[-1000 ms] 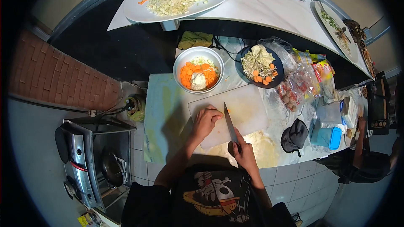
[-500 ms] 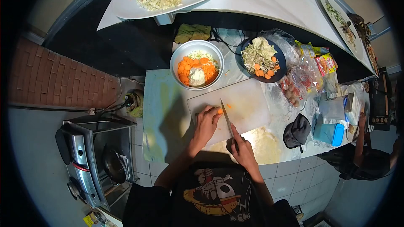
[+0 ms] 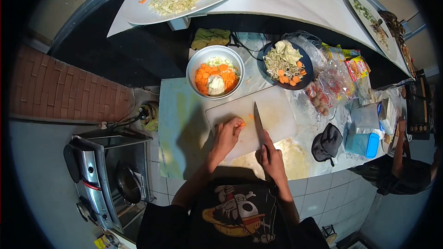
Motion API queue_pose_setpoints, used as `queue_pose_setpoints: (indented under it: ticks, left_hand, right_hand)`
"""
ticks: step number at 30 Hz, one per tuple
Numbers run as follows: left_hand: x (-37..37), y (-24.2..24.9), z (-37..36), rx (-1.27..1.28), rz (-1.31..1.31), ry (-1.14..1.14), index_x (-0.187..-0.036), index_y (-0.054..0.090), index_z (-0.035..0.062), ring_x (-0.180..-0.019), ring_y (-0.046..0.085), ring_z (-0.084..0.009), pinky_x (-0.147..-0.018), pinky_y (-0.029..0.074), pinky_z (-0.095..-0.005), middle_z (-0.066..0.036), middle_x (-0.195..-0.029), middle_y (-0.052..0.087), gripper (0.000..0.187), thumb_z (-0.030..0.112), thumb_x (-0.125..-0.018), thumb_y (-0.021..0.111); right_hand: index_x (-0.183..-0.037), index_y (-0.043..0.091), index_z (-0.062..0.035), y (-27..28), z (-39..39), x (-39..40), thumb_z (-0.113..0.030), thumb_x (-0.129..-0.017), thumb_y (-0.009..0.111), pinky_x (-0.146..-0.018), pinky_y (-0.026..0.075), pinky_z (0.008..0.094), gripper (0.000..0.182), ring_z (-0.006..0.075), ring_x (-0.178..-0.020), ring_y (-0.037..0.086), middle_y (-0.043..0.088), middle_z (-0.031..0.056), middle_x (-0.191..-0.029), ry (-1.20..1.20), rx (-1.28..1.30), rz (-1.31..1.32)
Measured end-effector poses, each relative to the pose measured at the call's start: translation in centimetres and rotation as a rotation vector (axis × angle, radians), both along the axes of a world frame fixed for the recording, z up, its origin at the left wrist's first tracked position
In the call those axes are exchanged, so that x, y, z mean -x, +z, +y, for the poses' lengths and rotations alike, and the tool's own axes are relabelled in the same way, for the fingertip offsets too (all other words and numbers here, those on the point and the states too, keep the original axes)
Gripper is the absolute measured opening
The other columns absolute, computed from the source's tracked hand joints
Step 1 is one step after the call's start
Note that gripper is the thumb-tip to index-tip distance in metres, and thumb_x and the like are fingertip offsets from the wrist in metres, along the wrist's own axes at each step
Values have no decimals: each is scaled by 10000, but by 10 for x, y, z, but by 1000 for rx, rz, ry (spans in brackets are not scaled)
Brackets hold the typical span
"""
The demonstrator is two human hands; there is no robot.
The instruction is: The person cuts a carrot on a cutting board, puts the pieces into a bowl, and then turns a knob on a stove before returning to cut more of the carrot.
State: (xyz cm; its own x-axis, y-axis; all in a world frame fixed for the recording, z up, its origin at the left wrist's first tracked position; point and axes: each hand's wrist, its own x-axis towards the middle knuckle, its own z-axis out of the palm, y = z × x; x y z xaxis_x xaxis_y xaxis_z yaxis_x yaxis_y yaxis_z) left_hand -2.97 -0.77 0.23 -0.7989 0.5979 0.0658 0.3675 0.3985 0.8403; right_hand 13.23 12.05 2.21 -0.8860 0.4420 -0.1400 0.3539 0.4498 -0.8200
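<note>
My left hand (image 3: 225,138) rests over the left part of a white cutting board (image 3: 282,115), its fingers closed round a small orange piece of carrot (image 3: 242,124). My right hand (image 3: 273,160) grips the handle of a kitchen knife (image 3: 259,123). Its blade points away from me over the board, a little right of the carrot and apart from it. Small orange scraps (image 3: 251,116) lie between the blade and my left fingers. Behind the board stands a silver pot (image 3: 189,73) with carrot slices, pale shreds and a whitish lump.
A dark plate (image 3: 306,81) holds bean sprouts, cabbage and carrot slices. Plastic bags (image 3: 336,80), a black cap (image 3: 326,143) and a blue-lidded container (image 3: 362,145) lie rightward. Above is a platter (image 3: 138,14) of shredded vegetables. Another person (image 3: 401,170) stands at far right; a stove (image 3: 90,175) is left.
The knife and my right hand have moved right, away from the carrot piece. My left hand stays almost in place, still pinching the carrot.
</note>
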Motion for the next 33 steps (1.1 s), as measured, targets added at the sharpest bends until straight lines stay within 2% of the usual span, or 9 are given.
queue_pose_setpoints:
  ticks: [6, 8, 18, 20, 21, 23, 24, 29, 33]
  left_hand:
    - [1, 10, 10, 80, -70, 56, -1007, 703, 41, -776, 712, -292, -694, 554, -373, -134, -878, 723, 171, 103, -848, 722]
    - [2, 12, 15, 74, -67, 53, -979, 718, 20, -739, 719, -279, -677, 557, -356, -145, -862, 726, 160, 114, -850, 713]
    - [2, 11, 29, 38, -233, 48, -1031, 735, 1, -780, 729, -255, -742, 571, -325, -172, -941, 741, 232, 153, -857, 708]
    - [0, 4, 30, -37, -209, 48, -1045, 733, -3, -763, 725, -224, -714, 572, -315, -169, -935, 744, 239, 153, -867, 706]
    - [0, 0, 29, -37, -208, 47, -1045, 733, -3, -763, 725, -224, -714, 572, -315, -169, -935, 744, 239, 153, -867, 706]
    - [-1, -7, 28, -64, -260, 64, -1061, 729, -7, -739, 713, -185, -677, 569, -309, -163, -923, 746, 249, 161, -880, 702]
    - [-1, -6, 27, -64, -257, 65, -1061, 729, -7, -739, 713, -185, -677, 569, -309, -163, -923, 746, 249, 161, -880, 702]
    - [1, 6, 21, -91, -268, 91, -1082, 724, -1, -692, 687, -136, -631, 546, -272, -139, -891, 747, 234, 129, -888, 705]
    - [6, 13, 6, -313, -338, 153, -1139, 663, -31, -730, 673, -108, -599, 522, -223, -125, -964, 722, 239, 89, -932, 670]
  right_hand:
    - [-1477, 447, -145, 4, 12, 0, -116, -1002, 485, -562, 459, 378, 477, 326, -505, 547, 507, 241, -602, 10, -42, -49]
    - [-1494, 399, -166, 10, 14, 2, -96, -982, 484, -789, 516, 504, 524, 502, -961, 618, 625, 318, -1136, 6, 64, -171]
    - [-1476, 437, -151, -3, 17, -2, -87, -974, 504, -726, 505, 487, 511, 498, -849, 631, 643, 331, -938, 5, 62, -95]
    - [-1461, 459, -83, -10, 17, -4, -76, -996, 494, -558, 456, 319, 466, 195, -498, 522, 519, 169, -606, 55, 7, -12]
    - [-1461, 459, -83, -10, 17, -5, -76, -996, 494, -558, 456, 319, 466, 195, -498, 522, 519, 169, -606, 54, 6, -11]
    - [-1471, 444, -136, -9, 17, -6, -92, -976, 510, -671, 503, 466, 501, 457, -730, 643, 621, 295, -785, 40, 114, -106]
    - [-1471, 444, -136, -6, 17, -4, -92, -976, 510, -671, 503, 466, 501, 457, -730, 643, 621, 295, -785, 41, 114, -104]
    - [-1468, 451, -91, 7, 14, 2, -84, -1002, 503, -586, 506, 350, 469, 193, -538, 595, 619, 154, -702, 38, 318, -76]
    - [-1477, 441, -82, 25, 15, 17, -81, -1013, 492, -570, 498, 320, 466, 133, -532, 559, 605, 102, -692, 45, 349, -55]
